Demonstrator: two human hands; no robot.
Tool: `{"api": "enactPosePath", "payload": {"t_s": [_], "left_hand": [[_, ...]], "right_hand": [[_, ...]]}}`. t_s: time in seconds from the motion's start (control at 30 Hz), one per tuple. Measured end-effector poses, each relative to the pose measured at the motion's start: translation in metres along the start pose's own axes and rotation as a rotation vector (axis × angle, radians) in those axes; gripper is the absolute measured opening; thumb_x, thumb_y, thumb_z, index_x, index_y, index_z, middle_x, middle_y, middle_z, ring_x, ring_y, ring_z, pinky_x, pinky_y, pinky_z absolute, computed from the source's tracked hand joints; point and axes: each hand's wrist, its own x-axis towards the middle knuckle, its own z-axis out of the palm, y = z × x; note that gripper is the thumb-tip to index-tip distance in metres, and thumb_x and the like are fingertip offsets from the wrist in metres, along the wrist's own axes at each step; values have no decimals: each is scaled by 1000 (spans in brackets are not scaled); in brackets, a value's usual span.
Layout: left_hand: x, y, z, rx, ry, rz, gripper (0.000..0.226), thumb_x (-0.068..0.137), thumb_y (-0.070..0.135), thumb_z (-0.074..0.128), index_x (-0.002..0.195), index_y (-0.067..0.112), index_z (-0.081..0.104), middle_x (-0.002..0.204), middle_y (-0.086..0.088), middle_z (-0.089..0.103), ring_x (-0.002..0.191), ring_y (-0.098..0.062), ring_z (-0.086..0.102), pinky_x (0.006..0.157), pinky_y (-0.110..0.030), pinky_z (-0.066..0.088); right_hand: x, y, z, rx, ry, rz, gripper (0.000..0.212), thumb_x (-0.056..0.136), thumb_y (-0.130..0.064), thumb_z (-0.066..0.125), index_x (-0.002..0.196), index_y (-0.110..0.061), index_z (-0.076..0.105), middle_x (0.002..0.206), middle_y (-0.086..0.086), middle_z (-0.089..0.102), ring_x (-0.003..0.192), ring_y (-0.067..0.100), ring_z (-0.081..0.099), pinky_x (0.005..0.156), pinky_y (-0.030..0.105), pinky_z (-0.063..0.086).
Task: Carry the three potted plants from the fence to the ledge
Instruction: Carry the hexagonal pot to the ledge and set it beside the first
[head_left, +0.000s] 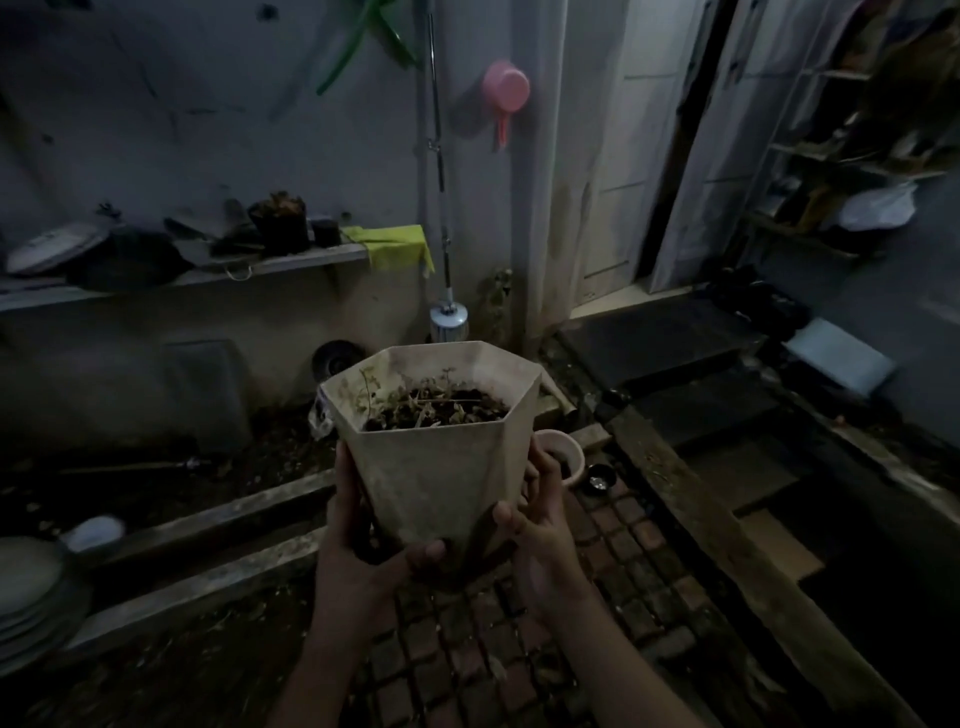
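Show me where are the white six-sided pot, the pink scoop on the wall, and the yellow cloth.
white six-sided pot (441, 478), head view, on its front wall below the rim.
pink scoop (506, 88), head view, on its round bowl.
yellow cloth (392, 247), head view, on the part hanging over the shelf edge.

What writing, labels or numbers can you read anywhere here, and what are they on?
None can be read.
The pot, held by the left hand and right hand, has bare sides.
The pink scoop on the wall shows no lettering.
The small canister under the pole has dark marks, too blurred to read.
The crumpled packet behind the pot is too dark to read.
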Motion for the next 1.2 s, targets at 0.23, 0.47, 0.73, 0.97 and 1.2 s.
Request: {"api": "enactPosePath", "payload": {"t_s": [0.23, 0.47, 0.73, 0.97, 1.2], "left_hand": [[124, -84, 49, 109, 47, -53, 126, 39, 62, 93, 137, 78, 15, 161, 12, 32, 139, 1, 44, 99, -19, 51], [250, -229, 84, -11, -66, -76, 143, 42, -4, 85, 154, 50, 14, 154, 10, 47, 131, -4, 55, 84, -14, 55], [334, -506, 102, -90, -168, -131, 152, 37, 25, 101, 160, 26, 11, 143, 5, 59, 122, -8, 63, 86, -23, 57], [295, -752, 92, -23, -238, -90, 133, 61, 23, 90, 158, 2, 1, 161, -18, 30, 142, -17, 45, 113, -43, 44], [265, -869, 89, 95, -153, -123, 139, 58, 46, 91, 159, 9, 3, 165, -12, 24, 149, -13, 32, 119, -31, 35]], "right_hand": [[148, 36, -46, -13, -37, 143, 103, 50, -41, 97, 140, -36, 47, 143, 3, 54, 128, 21, 57, 89, 34, 55], [279, 119, -109, -65, 9, 156, 111, 42, -45, 99, 140, -44, 46, 131, -11, 65, 125, 15, 60, 89, 34, 56], [390, 337, -238, -184, 101, 54, 97, 52, -37, 93, 135, -53, 46, 144, -7, 55, 129, 15, 56, 90, 31, 55], [387, 557, -370, -244, 96, 44, 95, 68, -22, 85, 148, -36, 35, 153, -9, 42, 133, 6, 49, 93, 31, 55], [370, 671, -440, -144, 104, 118, 99, 60, -23, 89, 145, -35, 41, 144, -8, 52, 131, 11, 54, 98, 40, 54]]}}
